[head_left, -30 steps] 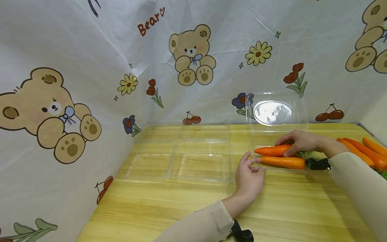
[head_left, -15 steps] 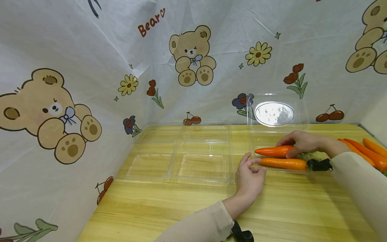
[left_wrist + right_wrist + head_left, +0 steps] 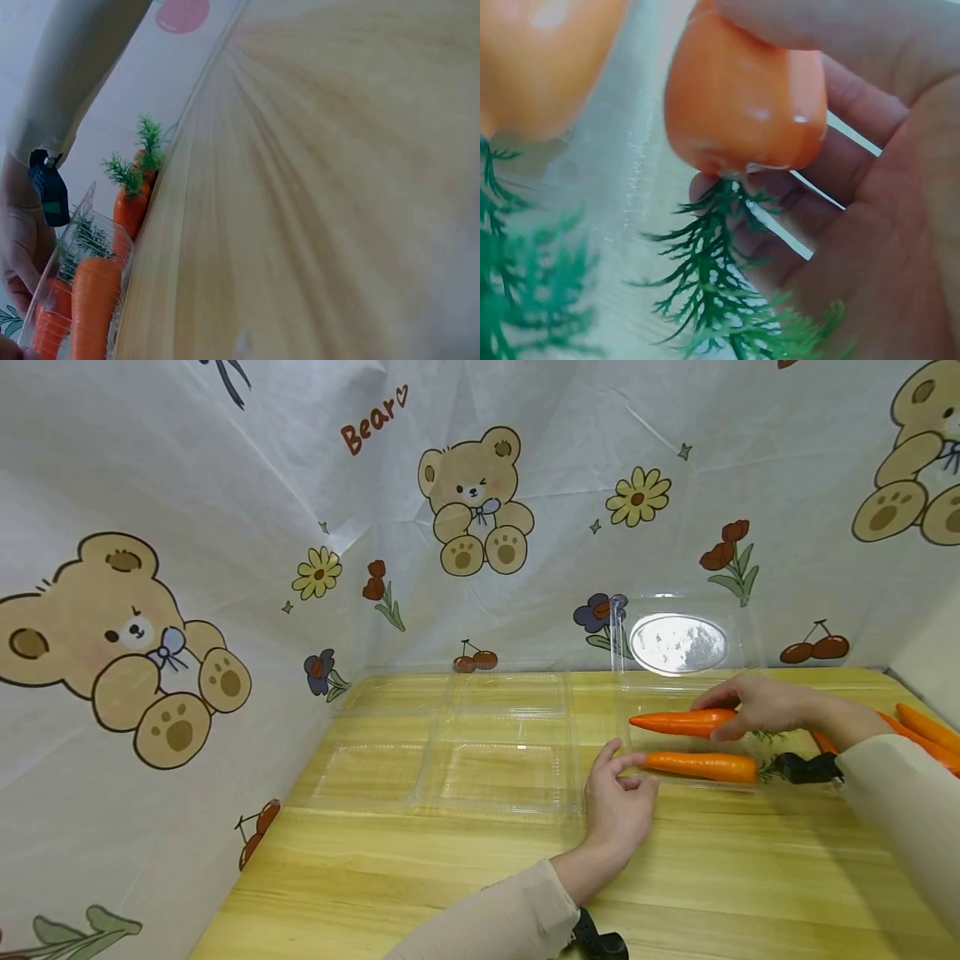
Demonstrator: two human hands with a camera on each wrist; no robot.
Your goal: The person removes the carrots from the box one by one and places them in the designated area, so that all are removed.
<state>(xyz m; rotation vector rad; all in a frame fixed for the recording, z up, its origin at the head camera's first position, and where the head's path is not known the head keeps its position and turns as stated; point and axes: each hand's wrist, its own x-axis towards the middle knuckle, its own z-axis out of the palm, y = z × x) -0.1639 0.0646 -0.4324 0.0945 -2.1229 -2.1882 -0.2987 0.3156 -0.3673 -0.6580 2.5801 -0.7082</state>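
Note:
A hinged clear plastic container [image 3: 628, 706] stands at the right with its lid [image 3: 738, 643] raised. An orange carrot [image 3: 701, 766] with a green top lies along its front side. My right hand [image 3: 772, 703] grips a second carrot [image 3: 678, 723] near its thick end, behind the first. The right wrist view shows thumb and fingers round this carrot [image 3: 742, 97], its green top [image 3: 727, 277] hanging free. My left hand [image 3: 621, 802] holds the container's front left corner, close to the first carrot's tip. In the left wrist view only fingertips [image 3: 9, 349] of it show at the rim.
More carrots [image 3: 930, 731] with green tops lie right of the container, partly behind the right forearm. Several clear plastic containers [image 3: 502, 806] stand on the left of the wooden table [image 3: 420, 877]. A bear-print cloth [image 3: 300, 460] hangs behind.
My right hand has moved slightly right and back with its carrot, widening the gap to the front carrot. The left hand stays at the container's corner.

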